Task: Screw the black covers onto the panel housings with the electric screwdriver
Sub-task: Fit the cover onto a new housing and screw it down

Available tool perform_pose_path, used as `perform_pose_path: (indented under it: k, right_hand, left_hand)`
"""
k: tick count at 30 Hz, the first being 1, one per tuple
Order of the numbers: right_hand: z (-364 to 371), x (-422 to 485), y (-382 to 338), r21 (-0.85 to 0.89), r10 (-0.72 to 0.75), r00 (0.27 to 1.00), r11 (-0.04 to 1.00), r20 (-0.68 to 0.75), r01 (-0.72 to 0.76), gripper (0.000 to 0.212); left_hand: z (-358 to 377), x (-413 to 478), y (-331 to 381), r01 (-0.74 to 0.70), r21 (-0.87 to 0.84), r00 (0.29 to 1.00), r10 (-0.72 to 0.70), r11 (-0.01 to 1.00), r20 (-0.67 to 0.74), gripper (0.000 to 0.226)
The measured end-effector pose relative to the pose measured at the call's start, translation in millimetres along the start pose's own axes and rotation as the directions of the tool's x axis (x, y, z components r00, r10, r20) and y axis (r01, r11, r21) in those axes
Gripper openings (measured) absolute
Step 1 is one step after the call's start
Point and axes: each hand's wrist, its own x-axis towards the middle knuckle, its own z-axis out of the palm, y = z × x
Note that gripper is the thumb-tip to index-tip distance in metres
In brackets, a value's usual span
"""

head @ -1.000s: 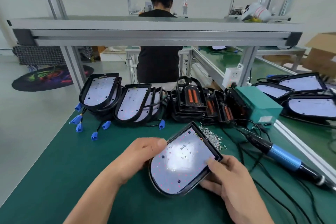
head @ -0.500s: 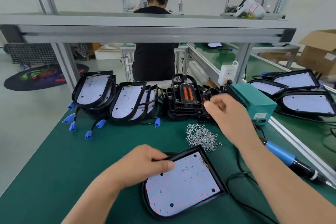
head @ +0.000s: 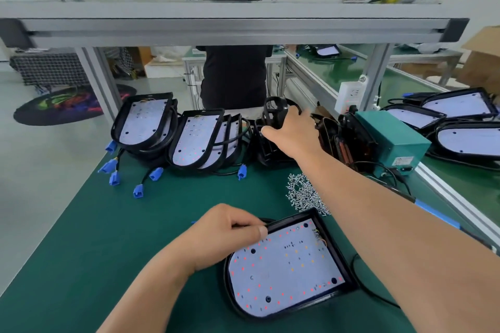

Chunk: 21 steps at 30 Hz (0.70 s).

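We judge the task to be at an early stage for this unit. The black plastic panel housing point(head: 286, 267) lies on the green counter point(head: 135, 224) with its white LED board uncovered. No cover is fitted to it and no screw has been driven.

The left hand point(head: 224, 238) pinches the housing's far-left rim, thumb on the board and fingers point(head: 243, 220) curled over the edge. The right hand point(head: 292, 132) grips a black moulded cover point(head: 274, 111) in the upright row, thumb on its near face and fingers behind it.

The heap of small silver screws point(head: 303, 194) lies between the two hands. The blue-handled electric screwdriver point(head: 438, 215) lies beyond the right forearm, untouched and largely hidden.

Remaining steps: seat the cover, place the screws, drive them.

The housing lies flat. Its long axis runs diagonally, rounded end near-left of the left fingers, squared end far-right towards the screws. The cover stands on edge, loop uppermost.
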Motion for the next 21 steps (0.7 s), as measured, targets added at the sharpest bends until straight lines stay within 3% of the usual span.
perform_pose_path:
  k: [6,10,14,18,21]
  right_hand:
    - [-15,-3,21,0.186,-0.108,0.993,0.976,-0.052,0.116,0.102]
    - [-40,-27,31,0.224,-0.303,0.952,0.926,-0.042,0.305,0.098]
    - [-66,-85,51,0.244,-0.569,0.819,0.807,0.076,0.538,0.102]
    - [-81,-139,80,0.221,-0.759,0.612,0.650,0.222,0.727,0.106]
    - [-88,-163,100,0.217,-0.791,0.514,0.594,0.330,0.774,0.101]
  left_hand:
    - [3,1,-2,-0.036,-0.052,0.999,0.037,0.998,0.010,0.052]
    - [4,2,-4,-0.007,-0.024,1.000,0.007,1.000,-0.004,0.064]
    - [4,2,-8,0.036,-0.045,0.999,-0.036,0.998,-0.008,0.071]
    - [5,5,-7,0.067,-0.040,0.997,-0.068,0.997,-0.031,0.078]
    - [7,5,-2,0.071,-0.050,0.997,-0.073,0.996,-0.030,0.058]
